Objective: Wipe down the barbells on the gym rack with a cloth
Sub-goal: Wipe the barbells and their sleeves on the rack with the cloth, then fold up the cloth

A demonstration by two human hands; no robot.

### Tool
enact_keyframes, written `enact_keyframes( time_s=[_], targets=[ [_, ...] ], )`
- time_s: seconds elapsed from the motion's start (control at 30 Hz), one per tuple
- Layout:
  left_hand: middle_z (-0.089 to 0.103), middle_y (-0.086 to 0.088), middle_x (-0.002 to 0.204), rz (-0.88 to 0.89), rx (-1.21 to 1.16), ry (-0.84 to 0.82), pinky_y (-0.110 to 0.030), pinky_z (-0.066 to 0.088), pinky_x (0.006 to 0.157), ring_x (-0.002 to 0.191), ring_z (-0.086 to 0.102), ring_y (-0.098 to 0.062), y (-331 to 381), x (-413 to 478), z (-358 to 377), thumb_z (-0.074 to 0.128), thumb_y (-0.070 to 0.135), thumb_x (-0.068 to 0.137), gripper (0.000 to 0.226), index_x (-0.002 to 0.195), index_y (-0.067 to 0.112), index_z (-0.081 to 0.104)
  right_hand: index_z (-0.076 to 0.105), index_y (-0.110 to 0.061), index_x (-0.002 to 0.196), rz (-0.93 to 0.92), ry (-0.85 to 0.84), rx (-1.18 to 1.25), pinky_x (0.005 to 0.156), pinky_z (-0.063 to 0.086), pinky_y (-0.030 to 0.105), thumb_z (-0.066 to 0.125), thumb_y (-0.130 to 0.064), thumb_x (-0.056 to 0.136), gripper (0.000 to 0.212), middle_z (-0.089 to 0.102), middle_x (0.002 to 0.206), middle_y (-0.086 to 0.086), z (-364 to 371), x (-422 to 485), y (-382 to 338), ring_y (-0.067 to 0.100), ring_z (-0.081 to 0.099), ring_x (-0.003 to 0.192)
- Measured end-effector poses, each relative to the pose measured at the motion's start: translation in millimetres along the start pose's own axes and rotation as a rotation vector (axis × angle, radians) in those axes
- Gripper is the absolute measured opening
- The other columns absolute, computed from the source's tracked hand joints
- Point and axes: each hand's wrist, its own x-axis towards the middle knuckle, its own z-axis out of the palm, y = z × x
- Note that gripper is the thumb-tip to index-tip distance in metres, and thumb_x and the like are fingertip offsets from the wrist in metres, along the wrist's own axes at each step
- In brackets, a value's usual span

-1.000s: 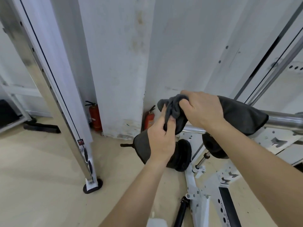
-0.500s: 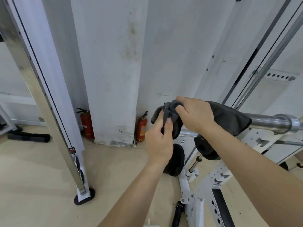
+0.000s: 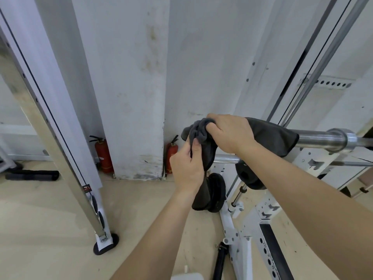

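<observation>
- The right hand [image 3: 232, 134] is closing over the dark grey cloth [image 3: 268, 136], which is lying draped over the end of the barbell [image 3: 323, 138] on the white rack [image 3: 308, 162].
- The left hand [image 3: 187, 164] is pinching a hanging fold of the cloth, just below the right one.
- Two red fire extinguishers [image 3: 103, 154] are standing at the wall behind.

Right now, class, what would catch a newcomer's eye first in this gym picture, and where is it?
Both hands at centre: the right hand presses a dark cloth over the end of the barbell, which runs off to the right, while the left hand pinches the cloth's hanging part just below. Behind them, two red extinguishers stand on the floor against the white pillar.
</observation>
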Motion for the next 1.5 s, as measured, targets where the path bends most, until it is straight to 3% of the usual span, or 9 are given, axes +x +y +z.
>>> enact_keyframes(
  time_s=[0.1, 0.23, 0.37, 0.7, 0.77, 0.83, 0.9, 1.23, 1.5],
  targets=[
    [0.033, 0.013, 0.046, -0.028, -0.009, -0.017, -0.019, 0.023, 0.048, 0.049, 0.028, -0.006, 2, 3, -9, 0.056, 0.027, 0.101, 0.049, 0.053, 0.036, 0.05, 0.056, -0.021, 0.09, 0.008, -0.025, -0.001, 0.057, 0.035, 0.034, 0.024, -0.04, 0.09, 0.037, 0.062, 0.075, 0.0, -1, 2, 0, 0.025, 0.057, 0.07],
    [0.057, 0.016, 0.059, -0.091, -0.085, -0.023, -0.014, 0.041, 0.058, 0.058, 0.05, 0.002, 9, 3, 2, 0.049, 0.03, 0.103, 0.029, 0.093, 0.018, 0.073, 0.055, -0.021, 0.09, 0.006, -0.011, 0.005, 0.06, 0.038, 0.035, 0.024, -0.04, 0.089, 0.037, 0.06, 0.075, -0.001, -1, 0, -2, 0.025, 0.056, 0.071],
    [0.036, 0.013, 0.042, -0.059, 0.055, -0.037, -0.018, 0.024, 0.048, 0.046, 0.033, -0.006, 18, 2, -12, 0.053, 0.024, 0.1, 0.049, 0.052, 0.032, 0.047, 0.051, -0.023, 0.088, 0.022, -0.022, 0.016, 0.061, 0.035, 0.035, 0.024, -0.041, 0.088, 0.033, 0.057, 0.077, -0.001, -3, -4, -2, 0.027, 0.055, 0.073],
    [0.075, -0.008, 0.08, -0.346, -0.152, -0.067, -0.036, 0.056, 0.071, 0.076, 0.069, -0.019, 16, 47, -33, 0.046, 0.038, 0.095, 0.04, 0.075, 0.017, 0.072, 0.054, -0.025, 0.101, -0.063, -0.05, 0.019, 0.075, 0.036, 0.035, 0.031, -0.042, 0.09, 0.032, 0.061, 0.095, -0.003, -6, -10, 4, 0.026, 0.059, 0.091],
    [0.072, -0.013, 0.1, -0.454, -0.14, -0.236, -0.04, 0.053, 0.075, 0.089, 0.065, -0.025, 17, 75, -34, 0.058, 0.027, 0.088, 0.018, 0.103, 0.022, 0.066, 0.056, -0.024, 0.124, -0.089, -0.045, 0.012, 0.093, 0.039, 0.038, 0.04, -0.045, 0.088, 0.044, 0.063, 0.117, -0.003, -7, -17, 10, 0.022, 0.057, 0.108],
    [0.066, -0.011, 0.113, -0.566, -0.112, -0.494, -0.036, 0.052, 0.072, 0.096, 0.063, -0.025, 10, 87, -27, 0.06, 0.02, 0.088, 0.042, 0.127, 0.032, 0.052, 0.05, -0.028, 0.137, -0.104, -0.022, -0.011, 0.105, 0.037, 0.04, 0.048, -0.047, 0.083, 0.057, 0.058, 0.131, -0.005, -9, -25, 16, 0.021, 0.053, 0.119],
    [0.067, -0.005, 0.104, -0.617, -0.088, -0.648, -0.032, 0.05, 0.072, 0.096, 0.061, -0.023, 8, 87, -26, 0.055, 0.022, 0.092, 0.028, 0.118, 0.023, 0.063, 0.046, -0.031, 0.141, -0.135, 0.004, -0.038, 0.108, 0.037, 0.042, 0.06, -0.044, 0.079, 0.064, 0.054, 0.136, -0.006, -7, -34, 22, 0.022, 0.05, 0.123],
    [0.072, 0.001, 0.103, -0.093, 0.127, -0.478, -0.023, 0.05, 0.094, 0.098, 0.065, -0.01, 83, 98, -29, 0.058, 0.006, 0.083, 0.032, 0.109, 0.014, 0.075, 0.029, -0.027, 0.153, -0.134, 0.013, -0.126, 0.112, 0.028, 0.045, 0.067, -0.063, 0.066, 0.102, 0.033, 0.15, 0.004, -3, -57, 38, 0.028, 0.034, 0.134],
    [0.065, 0.01, 0.095, 0.292, 0.286, -0.566, -0.02, 0.053, 0.078, 0.074, 0.062, -0.007, 149, 56, 3, 0.064, 0.011, 0.09, 0.032, 0.118, 0.024, 0.07, 0.042, -0.028, 0.141, 0.123, 0.061, 0.621, 0.1, 0.048, 0.043, 0.059, -0.029, 0.094, 0.05, 0.049, 0.137, -0.002, -38, -65, 34, 0.017, 0.054, 0.118]
  ],
)
